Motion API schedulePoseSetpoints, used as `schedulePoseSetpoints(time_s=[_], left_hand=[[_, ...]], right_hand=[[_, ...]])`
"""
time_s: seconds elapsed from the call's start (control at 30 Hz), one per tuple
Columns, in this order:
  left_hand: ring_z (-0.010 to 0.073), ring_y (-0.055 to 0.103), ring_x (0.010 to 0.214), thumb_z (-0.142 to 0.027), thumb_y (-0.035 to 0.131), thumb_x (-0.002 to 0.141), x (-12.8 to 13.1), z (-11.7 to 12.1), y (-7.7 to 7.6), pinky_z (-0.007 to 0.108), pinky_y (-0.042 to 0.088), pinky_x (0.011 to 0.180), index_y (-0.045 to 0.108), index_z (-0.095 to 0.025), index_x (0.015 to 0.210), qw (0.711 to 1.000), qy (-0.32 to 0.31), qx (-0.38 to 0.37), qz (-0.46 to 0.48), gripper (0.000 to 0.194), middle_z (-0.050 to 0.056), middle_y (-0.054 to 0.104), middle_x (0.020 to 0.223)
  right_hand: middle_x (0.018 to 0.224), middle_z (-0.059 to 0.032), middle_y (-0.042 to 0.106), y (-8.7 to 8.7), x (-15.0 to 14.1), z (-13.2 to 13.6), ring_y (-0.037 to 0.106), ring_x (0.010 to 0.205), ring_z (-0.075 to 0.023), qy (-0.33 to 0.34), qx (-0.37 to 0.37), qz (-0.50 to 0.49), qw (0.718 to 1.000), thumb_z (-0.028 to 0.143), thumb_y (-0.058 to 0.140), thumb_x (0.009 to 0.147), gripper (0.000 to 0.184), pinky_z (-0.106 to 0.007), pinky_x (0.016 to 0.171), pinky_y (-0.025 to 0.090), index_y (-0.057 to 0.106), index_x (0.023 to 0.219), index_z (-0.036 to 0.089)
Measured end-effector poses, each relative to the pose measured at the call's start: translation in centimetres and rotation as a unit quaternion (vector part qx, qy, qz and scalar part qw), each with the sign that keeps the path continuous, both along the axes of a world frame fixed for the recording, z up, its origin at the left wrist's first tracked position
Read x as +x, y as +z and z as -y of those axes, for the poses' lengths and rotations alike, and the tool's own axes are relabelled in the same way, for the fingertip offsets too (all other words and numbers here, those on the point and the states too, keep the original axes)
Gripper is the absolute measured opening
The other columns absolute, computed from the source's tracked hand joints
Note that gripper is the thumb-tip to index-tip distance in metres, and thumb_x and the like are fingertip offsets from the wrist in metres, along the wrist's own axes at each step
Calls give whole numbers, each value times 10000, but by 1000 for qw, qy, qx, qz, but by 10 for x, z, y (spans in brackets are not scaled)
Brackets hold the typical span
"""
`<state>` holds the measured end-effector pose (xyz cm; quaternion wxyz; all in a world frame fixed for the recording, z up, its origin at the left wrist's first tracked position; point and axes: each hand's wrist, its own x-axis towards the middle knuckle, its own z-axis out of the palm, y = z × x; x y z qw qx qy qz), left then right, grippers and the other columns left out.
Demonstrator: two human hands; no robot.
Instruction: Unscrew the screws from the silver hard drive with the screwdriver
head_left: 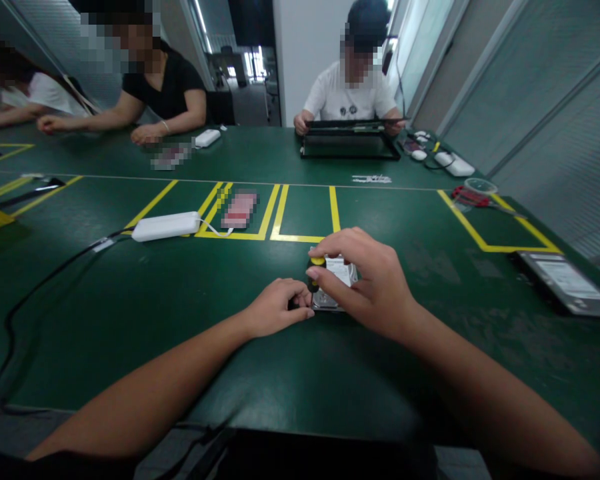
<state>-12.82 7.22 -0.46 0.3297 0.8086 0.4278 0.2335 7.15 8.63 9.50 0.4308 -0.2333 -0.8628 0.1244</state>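
Screw work on a hard drive (338,268), probably
Right hand (375,280) pinches the screwdriver (317,263); left hand (279,304) curls by the drive, can't tell if gripping. Next turn needs steady pressure imo.

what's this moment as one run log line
right hand: holds yellow-black screwdriver | left hand: at left edge of hard drive | hard drive: on green table

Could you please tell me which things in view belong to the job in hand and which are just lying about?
In use:
- screwdriver, in the right hand
- silver drive, left hand at its edge

Apparently lying about:
- white power strip
- phone
- red wires
- labelled device, far right
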Motion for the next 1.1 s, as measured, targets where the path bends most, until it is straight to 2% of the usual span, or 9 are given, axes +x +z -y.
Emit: schedulePoseSetpoints(time_s=[0.2,0.3,0.4,0.63,0.73,0.9,1.1], left_hand=[[125,552,671,-312,663,823,0,0,0,252,422,648,617,-164,807,1000,3,-12,14,155,-15,614,726],[123,558,668,-296,664,818,1,1,0,244,425,631,622,-164,807,1000,3,-21,10,139,-14,618,726],[112,544,645,-269,676,804,1,0,1,240,424,628,620,-162,788,1000,2,-21,15,121,-21,610,711],[116,553,647,-270,691,795,2,0,3,239,425,624,621,-154,758,999,10,-24,27,140,-17,610,698],[117,559,649,-254,688,796,2,0,5,236,427,617,628,-154,780,998,8,-41,36,118,-20,606,691],[114,559,653,-252,691,795,2,-1,6,231,428,617,642,-150,812,997,8,-71,42,115,-19,614,710],[117,552,671,-260,714,774,0,-2,2,231,423,628,649,-146,798,995,16,-86,53,134,-18,613,725]], right_hand=[[982,-33,696,1,1,1,618,938,-159,16,-21,-3,1000,201,592,876,134,-332,854,467,645,998,186],[937,-44,658,2,1,1,595,914,-164,14,-30,1,999,271,622,881,123,-324,809,466,645,965,184],[891,-32,647,3,2,0,578,862,-154,14,-24,10,1000,263,630,880,97,-309,775,453,635,931,180],[972,-24,700,6,6,0,603,899,-147,35,-48,17,998,185,615,867,151,-306,816,460,649,1014,181],[977,-38,677,7,6,-1,595,924,-151,44,-60,16,997,226,629,872,138,-296,797,457,651,1002,183],[896,-28,653,8,6,-2,571,861,-145,33,-55,25,998,267,644,881,101,-289,769,436,639,926,178],[957,-24,692,8,8,-1,593,880,-146,16,-73,19,997,192,626,857,160,-303,811,449,653,1014,174]])
